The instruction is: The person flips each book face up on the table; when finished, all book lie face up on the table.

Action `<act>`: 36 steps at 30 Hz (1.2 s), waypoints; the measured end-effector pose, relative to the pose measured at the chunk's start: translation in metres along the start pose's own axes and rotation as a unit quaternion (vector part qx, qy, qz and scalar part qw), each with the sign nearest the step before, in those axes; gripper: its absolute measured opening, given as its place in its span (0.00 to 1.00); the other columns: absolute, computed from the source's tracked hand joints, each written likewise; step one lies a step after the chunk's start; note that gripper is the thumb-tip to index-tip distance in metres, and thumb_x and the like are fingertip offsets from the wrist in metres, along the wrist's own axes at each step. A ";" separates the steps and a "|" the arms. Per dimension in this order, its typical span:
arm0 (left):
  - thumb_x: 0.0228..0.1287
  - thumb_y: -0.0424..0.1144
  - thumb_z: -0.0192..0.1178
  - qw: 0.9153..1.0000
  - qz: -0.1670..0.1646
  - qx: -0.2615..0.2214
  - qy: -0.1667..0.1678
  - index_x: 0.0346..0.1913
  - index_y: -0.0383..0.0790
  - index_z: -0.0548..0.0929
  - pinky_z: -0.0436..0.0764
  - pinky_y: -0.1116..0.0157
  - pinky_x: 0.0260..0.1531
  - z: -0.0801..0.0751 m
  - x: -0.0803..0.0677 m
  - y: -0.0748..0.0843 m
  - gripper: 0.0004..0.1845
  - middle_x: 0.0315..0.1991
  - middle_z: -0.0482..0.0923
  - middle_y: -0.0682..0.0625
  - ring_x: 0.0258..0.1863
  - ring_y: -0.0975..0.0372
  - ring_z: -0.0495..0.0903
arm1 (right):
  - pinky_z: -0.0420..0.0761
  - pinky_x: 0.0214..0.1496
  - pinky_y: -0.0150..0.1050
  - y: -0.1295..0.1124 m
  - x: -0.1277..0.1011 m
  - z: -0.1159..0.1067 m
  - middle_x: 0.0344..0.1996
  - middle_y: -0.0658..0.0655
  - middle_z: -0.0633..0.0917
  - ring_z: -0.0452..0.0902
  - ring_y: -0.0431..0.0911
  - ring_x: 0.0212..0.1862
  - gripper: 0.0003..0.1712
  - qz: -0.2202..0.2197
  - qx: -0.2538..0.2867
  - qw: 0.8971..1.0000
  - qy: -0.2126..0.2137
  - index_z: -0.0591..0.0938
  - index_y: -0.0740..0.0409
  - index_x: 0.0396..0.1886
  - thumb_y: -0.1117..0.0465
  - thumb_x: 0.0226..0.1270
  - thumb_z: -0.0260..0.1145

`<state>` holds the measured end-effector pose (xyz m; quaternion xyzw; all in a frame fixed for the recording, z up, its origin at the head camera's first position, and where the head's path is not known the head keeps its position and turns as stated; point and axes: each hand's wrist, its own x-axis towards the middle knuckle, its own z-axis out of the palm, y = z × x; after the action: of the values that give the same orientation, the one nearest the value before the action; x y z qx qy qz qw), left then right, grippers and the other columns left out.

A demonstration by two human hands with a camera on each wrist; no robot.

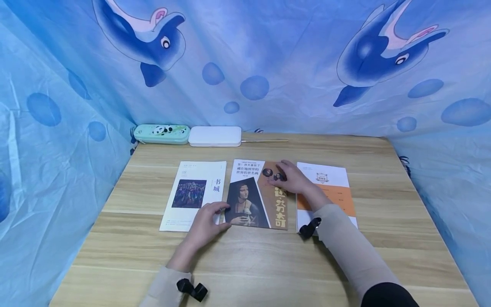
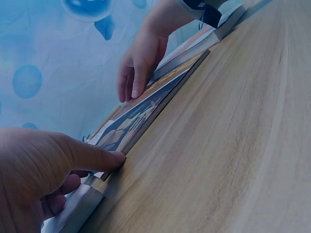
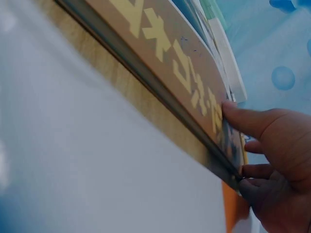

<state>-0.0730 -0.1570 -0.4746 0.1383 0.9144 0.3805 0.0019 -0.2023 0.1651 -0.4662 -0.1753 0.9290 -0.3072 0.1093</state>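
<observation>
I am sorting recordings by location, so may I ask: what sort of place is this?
Probably an improvised study or recording corner, indoors: a wood-grain table holds three books and a green panda-printed case, and blue dolphin-print sheeting hangs around it.

The person is sporting long, plain, pale greyish-beige sleeves, the left sleeve [image 1: 163, 289] matching the right sleeve [image 1: 350, 247], with left hand [image 1: 205, 224] and right hand [image 1: 293, 177] showing bare! A chunky black device [image 1: 186, 286] is sitting on the left sleeve, a black twin [image 1: 310, 229] is riding the right, and a curved black covering [image 1: 389, 295] is showing higher up.
</observation>
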 end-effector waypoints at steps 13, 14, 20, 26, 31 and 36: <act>0.45 0.37 0.82 1.000 0.016 -0.005 -0.008 0.54 0.39 0.85 0.79 0.53 0.59 -0.002 0.001 0.001 0.29 0.52 0.84 0.47 0.52 0.54 0.81 | 0.58 0.77 0.59 -0.008 -0.007 -0.005 0.78 0.72 0.52 0.49 0.67 0.77 0.49 0.026 0.007 0.999 -0.017 0.58 0.68 0.78 0.47 0.69 0.69; 0.46 0.38 0.82 1.000 0.022 -0.005 -0.004 0.54 0.38 0.85 0.79 0.53 0.59 -0.002 0.001 0.002 0.29 0.53 0.84 0.46 0.53 0.54 0.81 | 0.58 0.77 0.59 -0.008 -0.008 -0.005 0.78 0.72 0.51 0.49 0.67 0.77 0.50 0.024 0.010 1.000 -0.014 0.58 0.68 0.78 0.47 0.69 0.69; 0.53 0.40 0.78 0.997 0.069 -0.015 0.009 0.58 0.35 0.82 0.75 0.48 0.63 0.004 0.003 0.019 0.29 0.58 0.81 0.42 0.58 0.49 0.78 | 0.68 0.71 0.61 -0.011 -0.026 -0.013 0.70 0.71 0.66 0.64 0.66 0.69 0.44 -0.018 0.022 0.999 0.024 0.66 0.68 0.73 0.46 0.69 0.70; 0.58 0.42 0.75 0.995 0.081 -0.032 -0.054 0.66 0.36 0.77 0.69 0.48 0.69 0.019 0.011 0.041 0.34 0.65 0.75 0.40 0.66 0.48 0.73 | 0.60 0.76 0.62 -0.003 -0.058 -0.037 0.73 0.70 0.66 0.58 0.65 0.74 0.45 -0.009 0.023 0.999 0.034 0.60 0.68 0.77 0.51 0.72 0.68; 0.62 0.46 0.72 0.989 0.107 -0.006 -0.106 0.69 0.38 0.74 0.69 0.50 0.70 0.037 0.017 0.059 0.35 0.67 0.75 0.44 0.67 0.51 0.72 | 0.59 0.75 0.63 0.017 -0.080 -0.058 0.75 0.69 0.64 0.55 0.64 0.76 0.43 0.032 0.028 0.999 0.032 0.60 0.65 0.78 0.52 0.73 0.67; 0.65 0.50 0.69 0.981 0.120 0.003 -0.151 0.71 0.40 0.73 0.66 0.51 0.72 0.053 0.020 0.076 0.35 0.70 0.71 0.45 0.70 0.51 0.69 | 0.57 0.75 0.65 0.035 -0.097 -0.072 0.76 0.68 0.62 0.52 0.65 0.77 0.44 0.081 0.022 0.996 0.025 0.60 0.62 0.78 0.48 0.72 0.67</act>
<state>-0.0672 -0.0641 -0.4570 0.3029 0.8816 0.3497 0.0937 -0.1445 0.2678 -0.4216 -0.0893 0.9356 -0.3220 0.1142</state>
